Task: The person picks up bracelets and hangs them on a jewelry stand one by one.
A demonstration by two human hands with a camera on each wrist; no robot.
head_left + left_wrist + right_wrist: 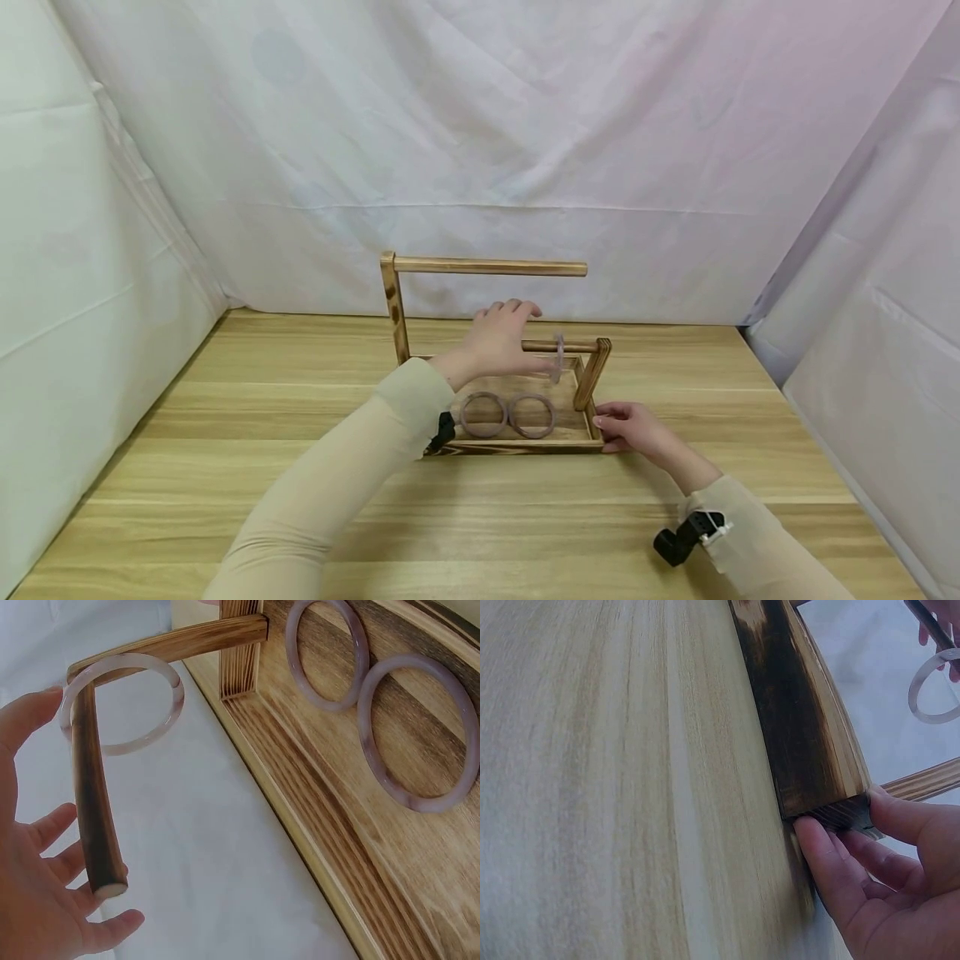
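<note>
A wooden jewelry stand has a shallow tray [517, 447], a tall upper rod [487, 266] and a shorter lower rod [581, 347]. Around the lower rod hangs a pale translucent bangle [142, 663]. My left hand [502, 342] is beside that rod with its fingers spread; the thumb tip is at the bangle's edge, and contact is hard to tell. Two purplish bangles lie side by side on the tray floor, a left bangle [483, 435] and a right bangle [532, 435]. My right hand [630, 429] grips the tray's right end near the front corner, thumb at the rim.
The stand is on a wood-grain table [487, 517]. A white cloth [480, 167] hangs behind and along both sides. The upper rod juts out above my left hand, and an end post [592, 375] carries the lower rod.
</note>
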